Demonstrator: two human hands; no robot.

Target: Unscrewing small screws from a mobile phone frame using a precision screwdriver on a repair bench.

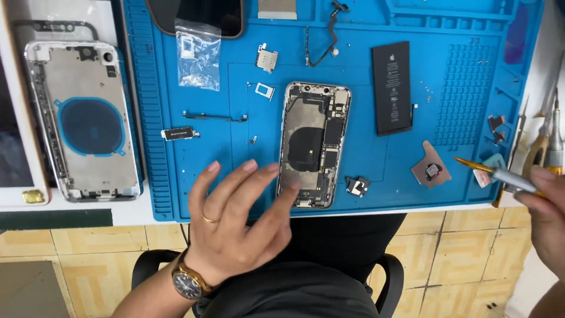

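While the left hand [235, 224] rests spread fingers on the opened phone [313, 144], right hand [544, 206] pinching tweezers [500, 172]

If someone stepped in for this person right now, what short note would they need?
Left hand: open, fingertips on the lower edge of the opened phone at the middle of the blue mat.
Right hand: holding tweezers at the mat's right edge.
Done: battery out, lying right of the phone; small parts spread around.
Left: boards remain inside the phone. An empty housing lies off the mat, far left.
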